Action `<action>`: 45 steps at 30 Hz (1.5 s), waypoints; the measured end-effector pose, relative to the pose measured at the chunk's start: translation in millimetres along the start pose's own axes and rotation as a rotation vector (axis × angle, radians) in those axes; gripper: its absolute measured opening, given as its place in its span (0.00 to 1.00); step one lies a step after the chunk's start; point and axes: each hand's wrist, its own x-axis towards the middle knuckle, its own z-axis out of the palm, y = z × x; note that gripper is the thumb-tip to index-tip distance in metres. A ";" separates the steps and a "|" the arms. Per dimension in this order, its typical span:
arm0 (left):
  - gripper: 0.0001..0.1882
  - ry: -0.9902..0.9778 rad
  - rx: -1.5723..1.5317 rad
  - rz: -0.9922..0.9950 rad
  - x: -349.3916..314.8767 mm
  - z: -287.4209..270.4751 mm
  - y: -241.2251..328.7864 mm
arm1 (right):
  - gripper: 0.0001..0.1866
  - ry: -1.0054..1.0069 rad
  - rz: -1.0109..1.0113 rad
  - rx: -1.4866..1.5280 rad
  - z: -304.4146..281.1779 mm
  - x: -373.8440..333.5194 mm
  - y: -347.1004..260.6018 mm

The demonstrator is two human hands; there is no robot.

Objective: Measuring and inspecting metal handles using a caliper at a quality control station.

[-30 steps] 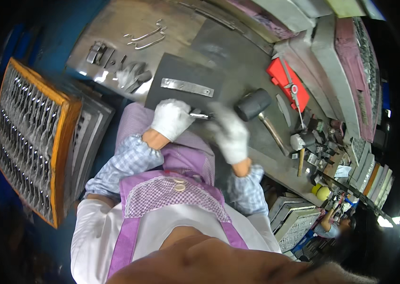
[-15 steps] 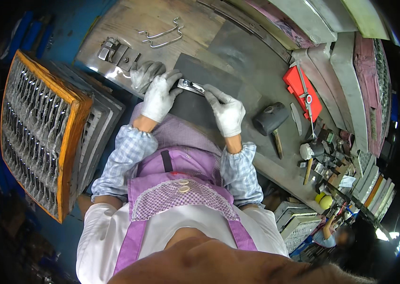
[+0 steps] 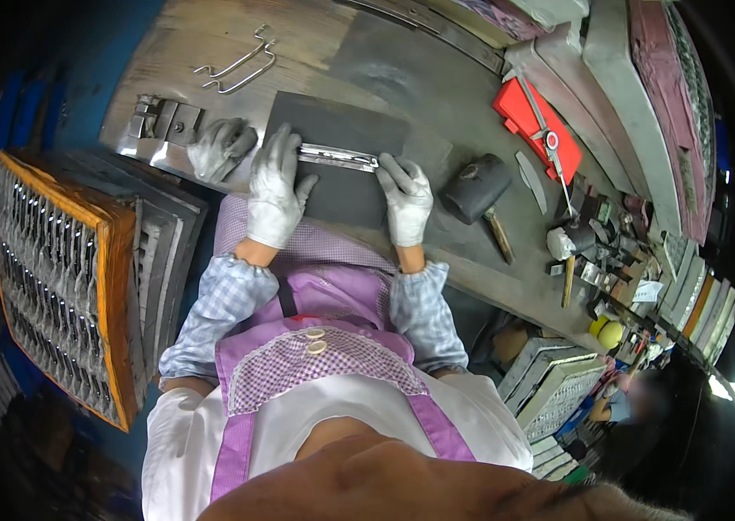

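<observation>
A long, narrow, shiny metal piece with a slotted or recessed top lies crosswise over a dark flat mat on the workbench. I cannot make out its kind. My right hand, in a white glove, has its bent fingers closed at the piece's right end. At the left end, my white-gloved left hand has its fingers stretched out and its thumb apart. Its fingers are beside the piece's tip, perhaps touching it. A loose grey glove lies just left of my left hand.
A metal fixture and bent metal rods lie at the far left. On the right are a black mallet, a red case with a caliper, and padded grey trays. An orange-edged rack of metal parts stands left.
The metal piece has turned from steeply foreshortened to lying lengthwise between my hands. My hands have moved apart, the left one opening its fingers. The whole view has shifted slightly.
</observation>
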 end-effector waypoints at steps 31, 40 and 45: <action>0.40 0.080 0.009 -0.011 -3.5 6.6 -0.8 | 0.12 -0.380 0.328 0.013 -63.1 19.4 -129.2; 0.39 0.039 0.038 0.007 -4.3 5.9 -1.8 | 0.15 -0.227 0.188 -1.135 -108.7 12.8 -75.7; 0.37 0.078 0.030 0.012 -4.6 8.3 -5.3 | 0.20 0.127 -0.315 -0.906 -97.0 2.9 -56.2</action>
